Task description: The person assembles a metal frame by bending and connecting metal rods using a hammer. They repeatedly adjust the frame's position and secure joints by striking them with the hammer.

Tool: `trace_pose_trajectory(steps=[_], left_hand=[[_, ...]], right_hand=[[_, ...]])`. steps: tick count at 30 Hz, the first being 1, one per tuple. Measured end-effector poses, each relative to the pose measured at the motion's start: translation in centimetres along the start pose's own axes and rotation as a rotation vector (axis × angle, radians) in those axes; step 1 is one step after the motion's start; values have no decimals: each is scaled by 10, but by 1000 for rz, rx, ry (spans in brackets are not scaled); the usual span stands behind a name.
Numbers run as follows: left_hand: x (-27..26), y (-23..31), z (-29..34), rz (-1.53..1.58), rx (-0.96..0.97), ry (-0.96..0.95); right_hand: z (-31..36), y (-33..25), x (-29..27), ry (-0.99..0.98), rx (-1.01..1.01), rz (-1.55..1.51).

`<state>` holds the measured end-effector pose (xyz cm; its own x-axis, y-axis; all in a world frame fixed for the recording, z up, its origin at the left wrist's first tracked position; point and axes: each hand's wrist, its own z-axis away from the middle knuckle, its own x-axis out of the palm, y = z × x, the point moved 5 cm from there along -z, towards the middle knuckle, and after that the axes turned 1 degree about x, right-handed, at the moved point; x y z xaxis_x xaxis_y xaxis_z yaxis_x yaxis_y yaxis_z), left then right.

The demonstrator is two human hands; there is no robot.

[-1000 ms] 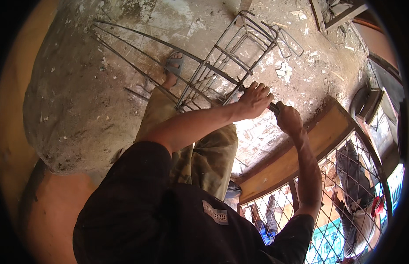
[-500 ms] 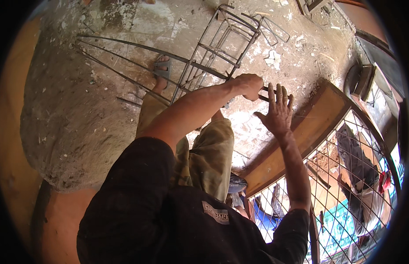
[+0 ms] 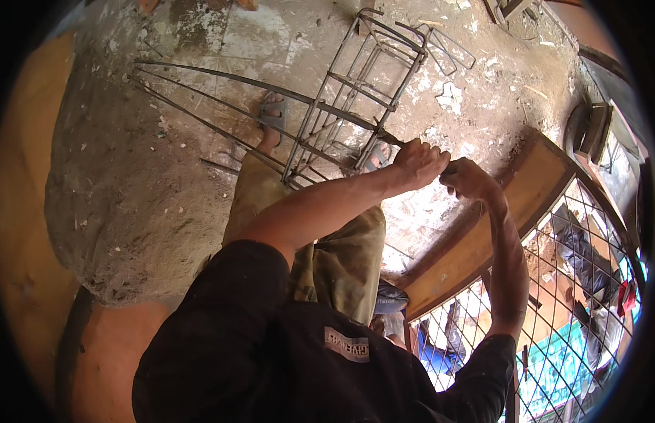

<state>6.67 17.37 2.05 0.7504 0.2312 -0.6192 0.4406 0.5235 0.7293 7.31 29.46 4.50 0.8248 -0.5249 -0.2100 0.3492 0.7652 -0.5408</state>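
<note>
A cage of bent steel rebar [image 3: 350, 82] with rectangular stirrups stands in front of me, and long bars [image 3: 221, 75] run out from it to the left. My left hand [image 3: 420, 163] is wrapped round a dark long-handled metal tool [image 3: 391, 139] beside the cage's near right corner. Just right of it, my right hand [image 3: 472, 178] is closed round the tool's near end. The tool's far end meets the cage, but its jaw or tip is too small to make out. Most of its handle is hidden by my fingers.
Loose bent stirrups [image 3: 450, 53] lie beyond the cage on the dusty, debris-strewn floor [image 3: 482, 99]. At my right, a wooden board [image 3: 524, 176] borders a metal grille [image 3: 553, 282]. A large earth-coloured mound [image 3: 123, 176] rises at left. My sandalled foot [image 3: 272, 113] is beside the bars.
My right hand was open with fingers spread; it has closed on the tool's end. My left fist has shifted right and slightly nearer. The whole view has shifted a little.
</note>
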Motion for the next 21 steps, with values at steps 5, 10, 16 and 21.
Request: trace_pose_trajectory(steps=[5, 10, 16, 21], left_hand=[[-26, -9, -26, 190, -97, -170], [-13, -18, -32, 151, -116, -312], [-7, -18, -39, 111, -98, -394], [-24, -14, -38, 189, -138, -597]], right_hand=[[68, 54, 7, 833, 316, -955], [116, -43, 45, 1129, 32, 592], [41, -51, 18, 680, 31, 733], [25, -1, 8, 783, -104, 814]])
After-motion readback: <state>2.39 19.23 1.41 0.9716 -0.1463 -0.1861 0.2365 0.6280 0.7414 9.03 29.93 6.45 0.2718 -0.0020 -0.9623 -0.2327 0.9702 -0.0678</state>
